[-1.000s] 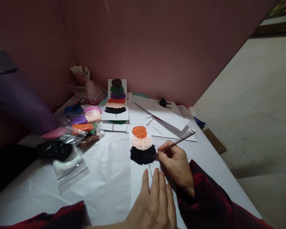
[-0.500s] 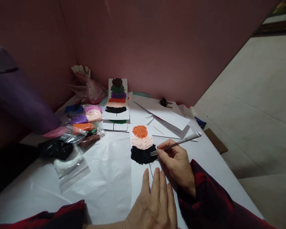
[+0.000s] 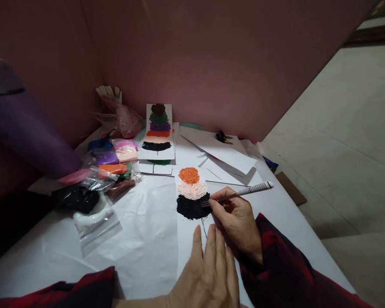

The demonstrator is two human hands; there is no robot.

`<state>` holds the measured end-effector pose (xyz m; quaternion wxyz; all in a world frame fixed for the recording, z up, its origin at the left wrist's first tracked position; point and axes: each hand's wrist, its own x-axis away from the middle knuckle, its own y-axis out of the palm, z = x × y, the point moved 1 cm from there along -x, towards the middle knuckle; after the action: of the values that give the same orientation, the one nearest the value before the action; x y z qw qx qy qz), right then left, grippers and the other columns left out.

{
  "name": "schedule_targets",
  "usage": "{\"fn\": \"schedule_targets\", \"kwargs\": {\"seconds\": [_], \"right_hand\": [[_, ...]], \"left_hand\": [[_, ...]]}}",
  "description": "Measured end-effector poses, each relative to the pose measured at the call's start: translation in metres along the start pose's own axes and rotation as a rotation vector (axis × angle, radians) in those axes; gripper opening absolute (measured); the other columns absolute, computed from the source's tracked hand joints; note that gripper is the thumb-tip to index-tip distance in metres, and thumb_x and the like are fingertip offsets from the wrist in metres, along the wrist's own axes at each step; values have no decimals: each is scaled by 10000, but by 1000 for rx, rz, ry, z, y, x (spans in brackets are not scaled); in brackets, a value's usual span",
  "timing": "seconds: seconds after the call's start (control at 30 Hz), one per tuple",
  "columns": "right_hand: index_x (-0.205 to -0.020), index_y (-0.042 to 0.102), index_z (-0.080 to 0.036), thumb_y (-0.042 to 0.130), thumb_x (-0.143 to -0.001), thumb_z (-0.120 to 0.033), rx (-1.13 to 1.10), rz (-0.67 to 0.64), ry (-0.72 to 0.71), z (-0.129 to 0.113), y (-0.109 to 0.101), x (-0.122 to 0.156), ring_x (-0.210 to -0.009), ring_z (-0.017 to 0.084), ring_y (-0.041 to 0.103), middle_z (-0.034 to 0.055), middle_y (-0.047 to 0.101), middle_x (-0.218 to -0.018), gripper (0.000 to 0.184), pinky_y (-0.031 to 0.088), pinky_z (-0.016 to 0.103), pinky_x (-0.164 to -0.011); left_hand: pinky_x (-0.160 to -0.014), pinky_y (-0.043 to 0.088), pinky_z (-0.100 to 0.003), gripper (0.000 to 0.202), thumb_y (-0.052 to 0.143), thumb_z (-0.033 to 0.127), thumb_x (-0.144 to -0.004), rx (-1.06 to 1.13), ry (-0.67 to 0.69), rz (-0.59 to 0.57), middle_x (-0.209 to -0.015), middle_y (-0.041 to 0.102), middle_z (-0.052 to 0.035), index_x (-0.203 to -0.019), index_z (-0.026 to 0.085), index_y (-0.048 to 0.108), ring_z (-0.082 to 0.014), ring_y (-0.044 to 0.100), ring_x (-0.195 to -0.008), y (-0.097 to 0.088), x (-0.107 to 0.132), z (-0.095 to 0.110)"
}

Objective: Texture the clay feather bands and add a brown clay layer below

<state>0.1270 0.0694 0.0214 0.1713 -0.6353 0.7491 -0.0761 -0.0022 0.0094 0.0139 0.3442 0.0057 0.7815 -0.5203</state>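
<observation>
My right hand (image 3: 239, 218) pinches a fork (image 3: 255, 188) with a patterned handle. Its tines rest on the right part of a black layer of clay (image 3: 191, 207). Above that layer come a ridged pale pink layer (image 3: 192, 190) and a textured orange round patch (image 3: 189, 175), all on a white paper strip (image 3: 188, 246). Flat on the strip's lower part lies my left hand (image 3: 208, 269), fingers stretched out, just below a thin drawn dark line.
Bags of coloured clay (image 3: 112, 171) lie at the left, with a bag of white clay (image 3: 93, 222) nearer. A finished-looking layered card (image 3: 158, 132) leans at the back. Keys (image 3: 223, 137) and loose paper sheets (image 3: 221, 152) lie back right. A purple cylinder (image 3: 28, 124) stands far left.
The fork's tines have shifted slightly left and its handle has tipped a little lower. My left hand stays flat on the paper.
</observation>
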Motion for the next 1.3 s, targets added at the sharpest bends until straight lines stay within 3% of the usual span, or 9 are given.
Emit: {"fn": "schedule_targets", "kwargs": {"seconds": [0.2, 0.37, 0.47, 0.57, 0.67, 0.77, 0.97, 1.13, 1.3], "right_hand": [[-859, 614, -187, 626, -858, -330, -61, -17, -37, 5, 1, 0, -593, 132, 577, 11, 654, -719, 144, 476, 255, -544], [-860, 622, -192, 573, -894, -330, 21, 44, -117, 3, -4, -8, -444, 103, 480, -30, 573, -600, 151, 425, 244, -446], [-860, 644, -195, 570, -894, -285, 192, 169, -256, 0, -15, -18, -511, 123, 543, 2, 621, -693, 121, 480, 270, -518], [-930, 690, -205, 514, -912, -208, 411, 223, -502, 1, -32, -30, -744, 184, 633, 54, 662, -857, 177, 529, 324, -691], [-1080, 695, -199, 467, -901, -136, 638, 96, -631, 8, -49, -40, -883, 216, 648, 95, 652, -1021, 296, 536, 354, -778], [-1097, 683, -151, 383, -919, -77, 820, -7, -691, 13, -62, -50, -982, 241, 627, 134, 653, -1043, 356, 530, 373, -842], [-1071, 658, -129, 403, -930, -52, 1053, -280, -585, 14, -63, -57, -904, 219, 603, 124, 641, -981, 301, 514, 344, -802], [-1135, 645, -154, 465, -885, -26, 1111, -268, -540, 3, -65, -58, -812, 189, 601, 104, 635, -995, 334, 490, 291, -717], [-1175, 598, -159, 451, -916, -58, 1142, -219, -403, -20, -47, -69, -976, 173, 611, 90, 638, -1097, 315, 455, 264, -867]], "left_hand": [[-891, 381, -534, 609, 309, 534, -972, -13, 12, -24, -1067, 708, -215, -1083, 43, 652, -382, 649, -1029, -1, 0, -1], [-882, 390, -528, 613, 313, 547, -970, -12, 15, -25, -1078, 705, -216, -1089, 46, 645, -381, 646, -1041, -2, 1, -2], [-873, 404, -526, 590, 334, 542, -967, -10, 19, -34, -1083, 704, -219, -1081, 54, 645, -380, 647, -1044, -2, 1, -2], [-862, 425, -518, 594, 334, 547, -962, -4, 4, 6, -1065, 711, -213, -1049, 58, 659, -376, 661, -1021, -2, 0, -2], [-852, 440, -525, 597, 334, 540, -959, 1, -3, 43, -1046, 714, -224, -1033, 51, 668, -384, 667, -1007, -1, 0, -1], [-843, 448, -543, 599, 340, 536, -957, 8, 11, 0, -1062, 702, -248, -1047, 41, 665, -403, 655, -1028, -1, 0, -1], [-844, 460, -574, 631, 327, 535, -962, 39, 82, -187, -1136, 660, -291, -1146, 16, 635, -422, 626, -1081, -5, -2, -3], [-834, 469, -559, 624, 329, 544, -958, 8, 68, -135, -1120, 674, -271, -1124, 43, 662, -417, 637, -1062, -1, 0, -2], [-874, 432, -549, 643, 328, 579, -947, -11, 38, -101, -1142, 672, -252, -1156, 66, 655, -409, 613, -1092, 7, 6, 0]]}}
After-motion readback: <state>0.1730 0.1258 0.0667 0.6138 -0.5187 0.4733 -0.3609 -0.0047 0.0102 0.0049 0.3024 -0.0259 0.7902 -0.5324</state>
